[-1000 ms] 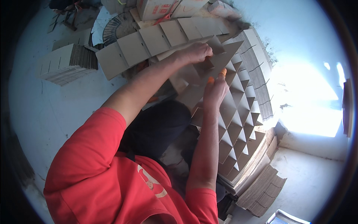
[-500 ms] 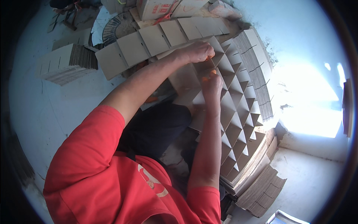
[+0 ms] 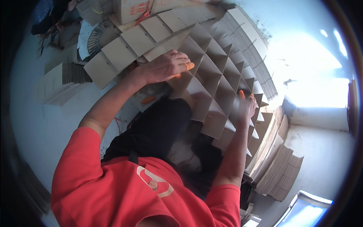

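Note:
A grid of interlocked cardboard dividers [image 3: 218,84] stands in front of me, its cells opened into diamond shapes. Over its left edge is my left hand [image 3: 166,67], with orange covers on its thumb and a fingertip. Those fingers are apart, with nothing visible between them. My right hand [image 3: 247,106], also with orange-covered fingertips, is at the right side of the grid among the panel tops. Its thumb and finger stand apart; the hand is slightly blurred, and part of it is hidden by the panels.
A row of flat slotted cardboard strips [image 3: 119,53] lies beyond the grid. Stacked slotted cardboard [image 3: 251,53] lines the far right side, with another bundle [image 3: 281,172] lower right. More stacks [image 3: 70,77] sit on the left floor. A printed carton [image 3: 132,10] stands at the back.
My hands, close together at the grid's far part before, have separated. The left moved left and nearer; the right moved right and nearer. The grid's cells look spread wider.

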Available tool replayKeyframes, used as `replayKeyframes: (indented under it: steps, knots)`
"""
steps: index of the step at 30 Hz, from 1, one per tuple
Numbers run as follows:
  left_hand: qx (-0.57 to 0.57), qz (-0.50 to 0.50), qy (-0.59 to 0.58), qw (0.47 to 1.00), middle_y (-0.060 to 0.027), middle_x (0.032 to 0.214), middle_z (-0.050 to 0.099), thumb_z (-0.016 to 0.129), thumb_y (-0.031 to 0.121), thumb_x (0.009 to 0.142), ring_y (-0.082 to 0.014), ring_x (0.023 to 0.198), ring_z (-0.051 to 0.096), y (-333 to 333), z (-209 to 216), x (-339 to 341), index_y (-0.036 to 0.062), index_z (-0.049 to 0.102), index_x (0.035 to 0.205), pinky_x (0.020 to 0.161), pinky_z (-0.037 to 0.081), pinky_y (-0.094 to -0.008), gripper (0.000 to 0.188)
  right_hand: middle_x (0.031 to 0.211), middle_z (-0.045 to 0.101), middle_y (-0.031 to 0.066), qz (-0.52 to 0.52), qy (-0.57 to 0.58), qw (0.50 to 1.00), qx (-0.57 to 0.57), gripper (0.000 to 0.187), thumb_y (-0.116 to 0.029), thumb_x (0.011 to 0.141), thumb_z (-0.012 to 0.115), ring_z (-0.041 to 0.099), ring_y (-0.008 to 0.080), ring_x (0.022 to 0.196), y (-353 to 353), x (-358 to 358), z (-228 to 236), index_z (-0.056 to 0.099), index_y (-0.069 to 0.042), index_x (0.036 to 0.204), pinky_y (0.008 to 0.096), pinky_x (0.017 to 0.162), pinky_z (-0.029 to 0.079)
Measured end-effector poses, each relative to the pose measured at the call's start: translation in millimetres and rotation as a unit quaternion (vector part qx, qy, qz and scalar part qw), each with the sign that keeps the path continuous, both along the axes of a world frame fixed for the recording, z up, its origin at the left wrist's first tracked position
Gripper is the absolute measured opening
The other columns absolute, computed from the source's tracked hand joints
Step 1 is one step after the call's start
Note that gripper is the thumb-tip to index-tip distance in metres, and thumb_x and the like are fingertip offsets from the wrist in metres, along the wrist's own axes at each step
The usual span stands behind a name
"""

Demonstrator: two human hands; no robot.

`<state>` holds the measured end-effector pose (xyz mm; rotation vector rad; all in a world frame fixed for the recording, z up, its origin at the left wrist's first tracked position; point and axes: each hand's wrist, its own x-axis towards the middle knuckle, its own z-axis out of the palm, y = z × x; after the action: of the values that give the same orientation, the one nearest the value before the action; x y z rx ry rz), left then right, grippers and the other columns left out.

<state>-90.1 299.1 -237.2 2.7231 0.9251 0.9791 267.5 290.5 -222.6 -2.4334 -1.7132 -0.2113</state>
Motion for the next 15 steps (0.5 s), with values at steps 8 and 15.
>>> replayKeyframes:
  steps: [8,15]
  knots:
    - [-0.024,0.038,-0.044,0.998,-0.0056,0.115,0.061,0.072,0.002,0.070,-0.0257,0.101,0.054,74,-13,57,0.0037,0.053,0.124,0.090,0.049,-0.0323,0.057,0.081,0.066,0.0206,0.167,0.230,0.955,-0.084,0.069,-0.045,0.079,0.073,0.066,0.0237,0.076,-26,-17,27,0.054,0.005,0.123,0.0368,0.069,0.049]
    - [0.056,-0.087,0.086,0.991,-0.0074,0.119,0.059,0.065,-0.002,0.071,-0.0303,0.122,0.047,107,-9,85,0.0049,0.057,0.116,0.102,0.040,-0.0371,0.046,0.101,0.065,0.0191,0.262,0.194,0.943,-0.060,0.062,-0.044,0.079,0.071,0.060,0.0327,0.098,-72,-43,26,0.055,-0.002,0.122,0.0409,0.083,0.048]
